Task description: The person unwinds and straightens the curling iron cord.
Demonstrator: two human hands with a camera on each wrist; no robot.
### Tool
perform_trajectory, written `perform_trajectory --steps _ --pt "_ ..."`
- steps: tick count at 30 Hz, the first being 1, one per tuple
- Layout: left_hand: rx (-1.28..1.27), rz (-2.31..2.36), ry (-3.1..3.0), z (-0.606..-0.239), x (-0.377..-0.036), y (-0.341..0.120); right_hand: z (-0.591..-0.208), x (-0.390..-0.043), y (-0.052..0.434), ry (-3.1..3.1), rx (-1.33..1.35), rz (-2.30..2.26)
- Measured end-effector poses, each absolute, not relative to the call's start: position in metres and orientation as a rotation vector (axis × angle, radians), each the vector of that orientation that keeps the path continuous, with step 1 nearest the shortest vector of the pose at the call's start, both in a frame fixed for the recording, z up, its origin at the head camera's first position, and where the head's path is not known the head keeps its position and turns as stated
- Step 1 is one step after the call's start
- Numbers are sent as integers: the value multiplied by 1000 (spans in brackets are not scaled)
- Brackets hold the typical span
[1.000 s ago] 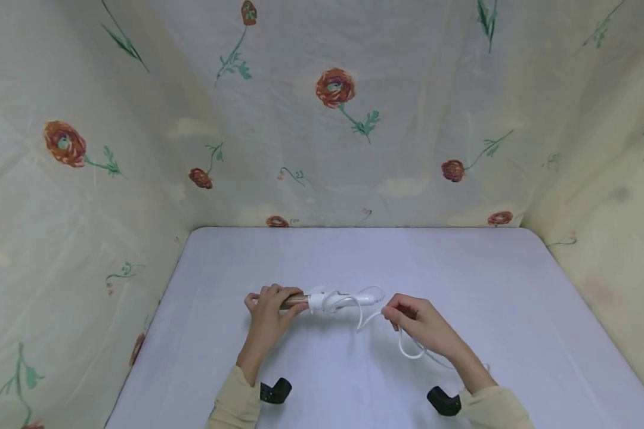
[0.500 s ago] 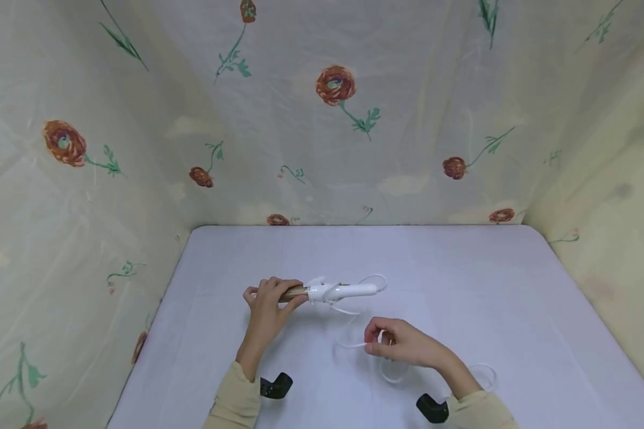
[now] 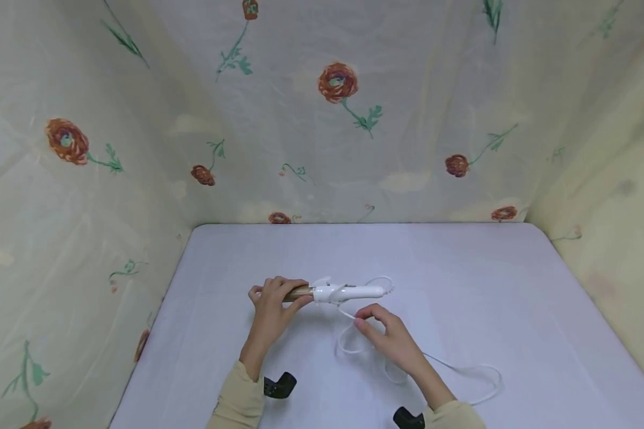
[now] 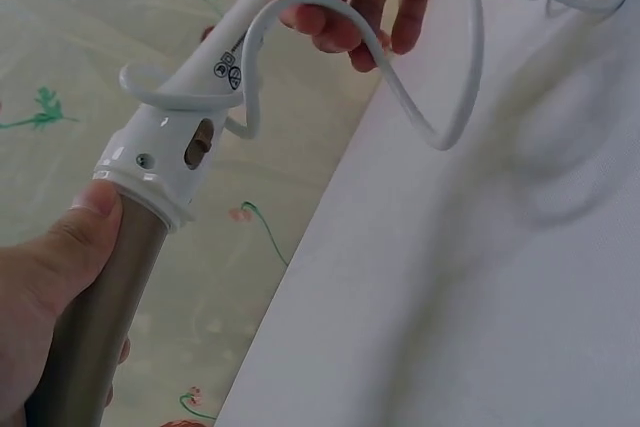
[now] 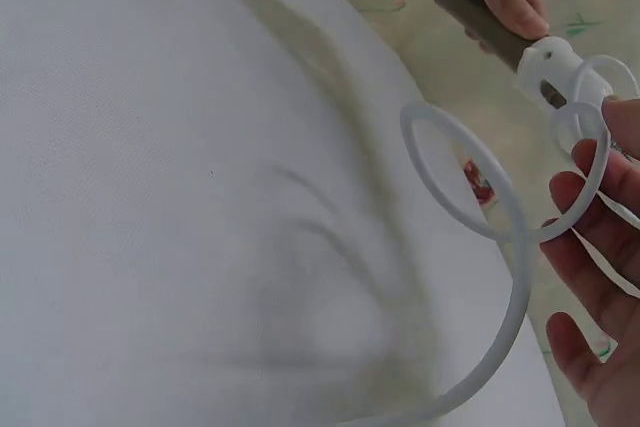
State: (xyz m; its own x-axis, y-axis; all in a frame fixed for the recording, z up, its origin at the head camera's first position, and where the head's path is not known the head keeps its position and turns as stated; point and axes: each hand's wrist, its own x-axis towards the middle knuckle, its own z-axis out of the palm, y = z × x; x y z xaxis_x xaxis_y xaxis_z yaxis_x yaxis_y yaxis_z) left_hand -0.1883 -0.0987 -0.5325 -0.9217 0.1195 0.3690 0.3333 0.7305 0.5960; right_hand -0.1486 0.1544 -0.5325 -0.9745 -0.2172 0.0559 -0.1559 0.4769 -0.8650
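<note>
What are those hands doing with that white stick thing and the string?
A person holds a curling iron just above a white table. The left hand grips its brownish barrel end. The right hand has the white cord looped over its fingers, close to the white handle. The rest of the cord trails in loose loops across the table toward the person.

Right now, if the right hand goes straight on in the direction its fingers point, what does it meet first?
Probably the white handle of the curling iron. The right hand points up toward it, with the white cord looped at its fingers. How far apart they are is unclear.
</note>
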Motion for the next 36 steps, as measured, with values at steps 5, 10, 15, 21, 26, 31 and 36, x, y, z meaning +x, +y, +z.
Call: perform_trajectory --steps 5,10,15,21,26,31,36 --pt "-357 -986 -2625 -530 -188 -98 -534 -151 149 2574 -290 -1544" --pt "-359 -1002 -2615 -528 -186 -98 -538 -154 147 2495 -270 -1566" --pt "-365 -1010 -2592 -526 -186 -99 -541 -157 146 2495 -277 -1552" --pt "-376 -974 -2578 -525 -184 -99 -547 -158 149 2507 -342 -1523" --pt "-406 -978 -2565 -524 -181 -98 -553 -161 154 2494 -384 -1530" --pt "-417 -993 -2569 -523 -180 -99 -559 -165 158 2501 -427 -1534" --pt "-429 -1004 -2570 -524 -179 -100 -563 -171 163 2524 -473 -1529"
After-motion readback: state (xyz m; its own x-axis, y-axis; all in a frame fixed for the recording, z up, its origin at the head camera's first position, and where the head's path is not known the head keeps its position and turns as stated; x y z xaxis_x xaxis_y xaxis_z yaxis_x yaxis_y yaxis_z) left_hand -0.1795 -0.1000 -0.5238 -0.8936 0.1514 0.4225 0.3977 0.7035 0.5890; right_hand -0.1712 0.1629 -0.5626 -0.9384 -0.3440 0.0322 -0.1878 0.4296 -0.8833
